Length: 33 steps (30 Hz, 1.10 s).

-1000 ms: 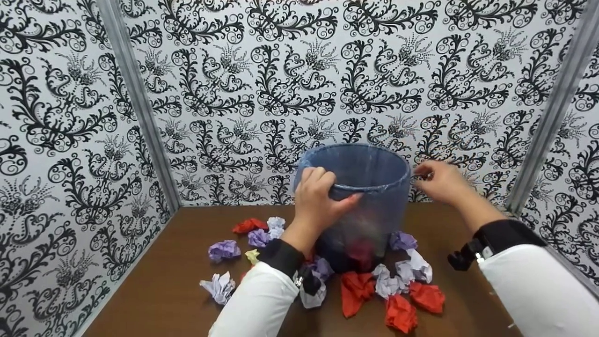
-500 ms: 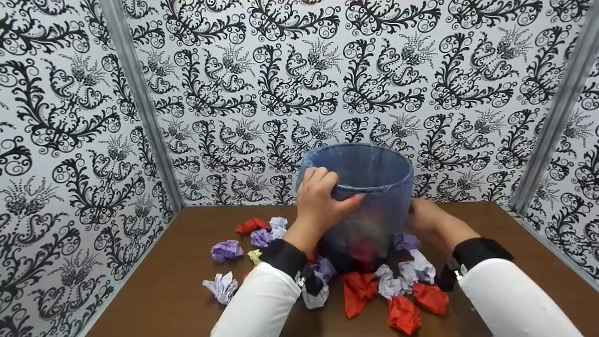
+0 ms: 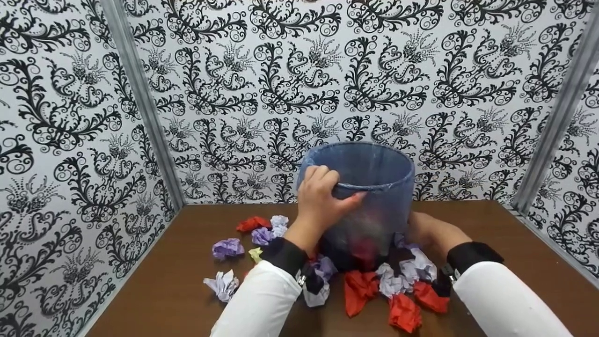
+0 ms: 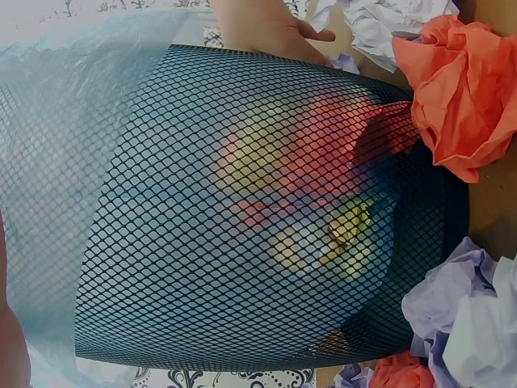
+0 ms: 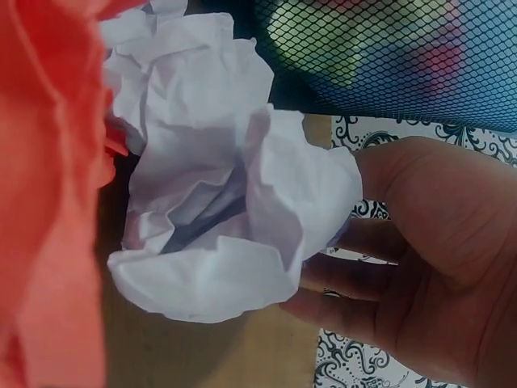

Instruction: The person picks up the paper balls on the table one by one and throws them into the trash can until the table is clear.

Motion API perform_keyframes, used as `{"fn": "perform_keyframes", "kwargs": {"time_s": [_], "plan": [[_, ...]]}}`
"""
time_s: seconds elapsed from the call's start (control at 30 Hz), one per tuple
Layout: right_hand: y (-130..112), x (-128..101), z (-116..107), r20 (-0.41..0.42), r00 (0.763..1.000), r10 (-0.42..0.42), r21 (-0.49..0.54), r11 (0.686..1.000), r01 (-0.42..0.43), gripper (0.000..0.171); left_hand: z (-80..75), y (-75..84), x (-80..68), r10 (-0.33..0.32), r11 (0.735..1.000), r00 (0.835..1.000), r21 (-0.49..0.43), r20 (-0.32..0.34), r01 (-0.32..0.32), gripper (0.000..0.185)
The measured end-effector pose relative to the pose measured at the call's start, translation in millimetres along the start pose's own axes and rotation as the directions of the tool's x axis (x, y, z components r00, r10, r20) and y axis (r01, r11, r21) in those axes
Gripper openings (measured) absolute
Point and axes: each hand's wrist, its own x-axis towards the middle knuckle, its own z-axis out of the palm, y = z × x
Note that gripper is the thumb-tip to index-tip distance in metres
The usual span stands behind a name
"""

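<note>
Wastebasket [image 3: 369, 206]: black mesh, round, lined with a translucent blue bag, crumpled red and yellow paper showing through; it stands upright at the back middle of the brown desk [image 3: 154, 290]. My left hand [image 3: 320, 201] grips its near rim, fingers curled over the edge. My right hand [image 5: 420, 275], fingers relaxed and spread, touches a crumpled white paper ball [image 5: 226, 210] beside the basket's base.
</note>
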Motion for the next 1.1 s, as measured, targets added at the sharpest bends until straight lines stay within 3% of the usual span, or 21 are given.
{"fn": "perform_keyframes", "kwargs": {"time_s": [0.2, 0.33, 0.5, 0.67, 0.73, 0.83, 0.9, 1.1], "plan": [[-0.5, -2.0, -2.9, -0.019, 1.0, 0.003, -0.08, 0.997, -0.005, 0.049, -1.1, 0.9, -0.1, -0.009, 1.0, 1.0, -0.001, 0.023, 0.009, 0.059], [-0.3, -3.5, -5.1, -0.011, 1.0, 0.027, -0.003, 1.0, -0.027, 0.049, -1.2, 0.7, 0.2, -0.012, 1.0, 1.0, -0.001, 0.021, 0.012, 0.058], [1.1, -7.4, -8.9, -0.011, 1.0, 0.015, 0.039, 0.999, -0.014, 0.035, -1.3, 1.4, -0.2, -0.01, 1.0, 1.0, 0.009, 0.003, 0.01, 0.059], [-2.3, -14.8, -17.6, 0.055, 0.996, 0.065, 0.255, 0.964, -0.077, 0.036, -1.4, 1.8, -1.0, -0.014, 1.0, 1.0, 0.007, 0.007, 0.014, 0.059], [-3.1, -17.9, -24.5, 0.066, 0.996, 0.054, 0.258, 0.964, -0.07, 0.036, -1.0, 1.8, -1.1, -0.014, 1.0, 1.0, 0.004, 0.01, 0.014, 0.059], [-1.9, -21.4, -39.5, 0.025, 0.999, -0.04, 0.085, 0.996, 0.038, 0.031, -0.6, 1.5, -0.9, -0.011, 1.0, 1.0, -0.002, 0.01, 0.011, 0.059], [-1.2, -23.4, -50.4, -0.016, 0.995, -0.098, -0.054, 0.994, 0.097, 0.029, -0.4, 1.1, -0.5, -0.008, 1.0, 1.0, -0.004, 0.008, 0.008, 0.059], [-5.8, -32.5, -82.1, -0.035, 0.992, -0.118, -0.102, 0.988, 0.114, 0.033, 1.0, -0.3, -0.4, -0.006, 1.0, 1.0, -0.012, 0.008, 0.006, 0.059]]}}
